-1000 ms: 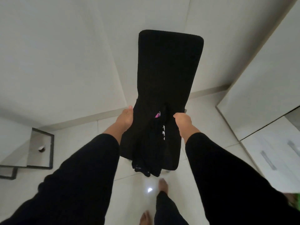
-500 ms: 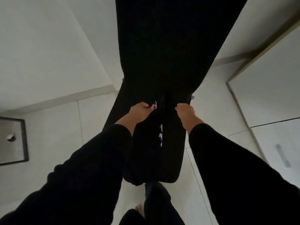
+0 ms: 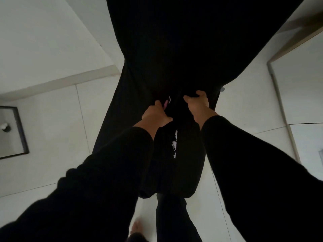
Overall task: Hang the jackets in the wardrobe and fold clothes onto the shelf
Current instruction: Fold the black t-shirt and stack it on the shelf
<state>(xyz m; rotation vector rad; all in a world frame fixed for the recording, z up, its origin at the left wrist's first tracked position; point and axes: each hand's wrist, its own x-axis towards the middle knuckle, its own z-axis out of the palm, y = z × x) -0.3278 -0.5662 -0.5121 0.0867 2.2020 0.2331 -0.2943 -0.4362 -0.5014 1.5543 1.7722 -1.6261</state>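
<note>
Nearest the camera, two black sleeves (image 3: 108,180) are reaching forward over a tiled floor (image 3: 57,130), and a bare foot (image 3: 136,227) is showing at the bottom edge. The left hand (image 3: 155,114) is gripping a dark garment (image 3: 174,154) with fingers curled into the cloth beside a small pink tag (image 3: 167,103); the right hand (image 3: 196,103) is pinching a fold of the same garment between thumb and curled fingers. The garment is hanging between the two hands, its lower end bunching just above the floor, with a white print (image 3: 174,144) showing along one fold. Beyond the hands, the garment is draping over a tall black chair back (image 3: 192,41). Farther right, a wardrobe (image 3: 300,88) is standing well apart from the hands. Risks, as judgement: the cloth is appearing slack and dark against a dark chair, so a hand is likely to be catching the chair cover along with the garment, dragging it off. The trailing end is also likely to be snagging underfoot or brushing the floor if it is lifted unevenly. A narrow pinch may be slipping under the garment's weight.
</note>
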